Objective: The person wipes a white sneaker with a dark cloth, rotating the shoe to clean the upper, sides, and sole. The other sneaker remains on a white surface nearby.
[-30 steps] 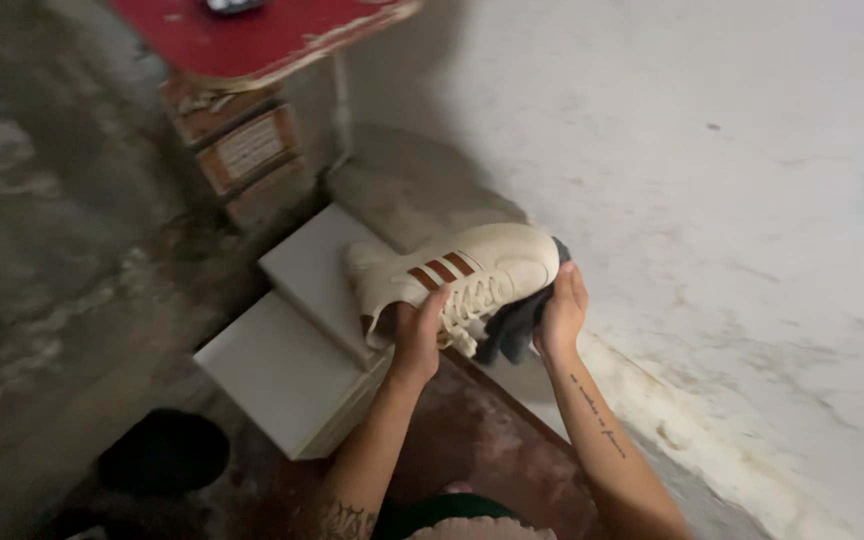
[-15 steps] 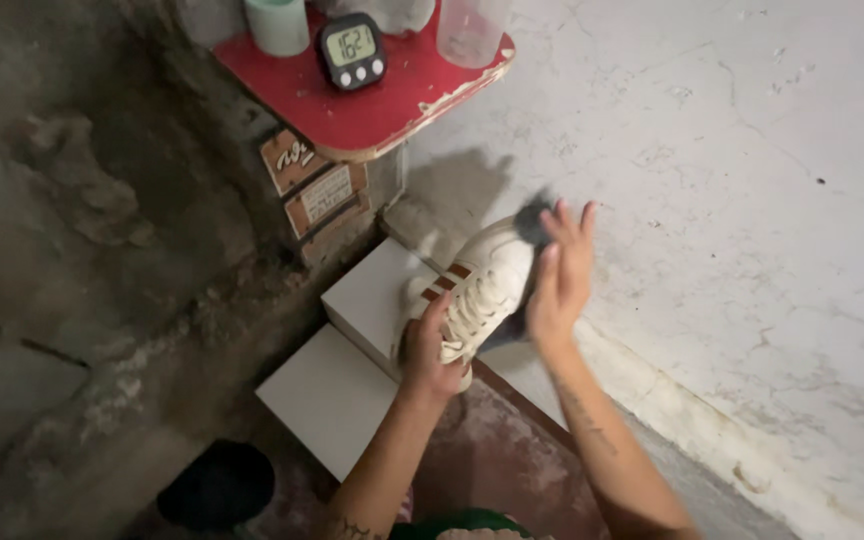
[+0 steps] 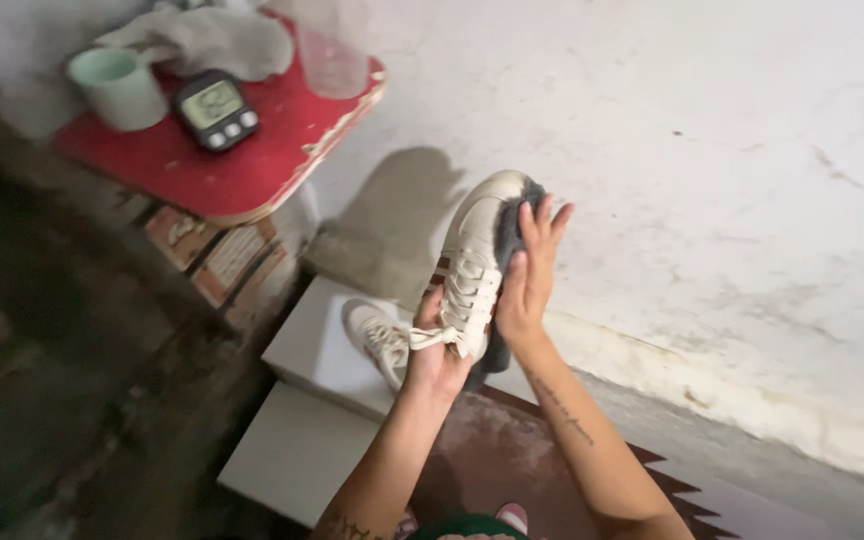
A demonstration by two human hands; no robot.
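My left hand (image 3: pixel 439 357) grips the heel end of a cream sneaker (image 3: pixel 475 262) with brown side stripes and white laces, holding it toe-up in front of the wall. My right hand (image 3: pixel 529 277) presses a dark grey cloth (image 3: pixel 505 250) flat against the shoe's right side, fingers spread over the toe area. A second cream sneaker (image 3: pixel 377 340) lies on the upper white box (image 3: pixel 317 335) just left of my left hand.
Two stacked white boxes, the lower one (image 3: pixel 292 455), sit against a rough wall (image 3: pixel 712 170). A red tabletop (image 3: pixel 242 150) at the upper left carries a pale green cup (image 3: pixel 117 88), a small digital clock (image 3: pixel 214 108), a rag (image 3: pixel 207 40) and a clear cup (image 3: pixel 337 60). A reddish patterned mat (image 3: pixel 492 455) covers the floor.
The view has swung left and up. The sneaker has been tipped from lying sideways to toe-up, and my right hand with the cloth slid up along its side.
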